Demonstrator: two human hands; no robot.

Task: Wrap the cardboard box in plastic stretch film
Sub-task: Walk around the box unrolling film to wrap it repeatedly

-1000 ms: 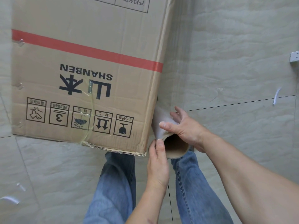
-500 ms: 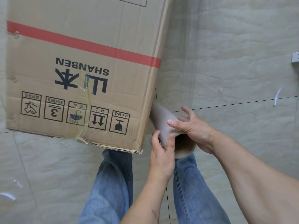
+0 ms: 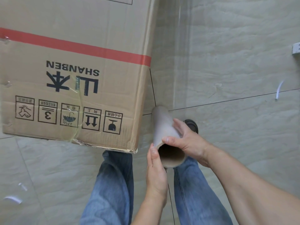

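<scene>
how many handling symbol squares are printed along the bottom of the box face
5, in one row on the cardboard box, all upside down: torn-shape icon far left, numeral 3, umbrella, two arrows, goblet nearest the corner. Other box faces are hidden.

A large brown cardboard box [image 3: 73,70], printed upside down with "SHANBEN" and crossed by a red stripe, is seen beside a film roll [image 3: 164,127] from which clear stretch film [image 3: 183,54] is drawn.
</scene>
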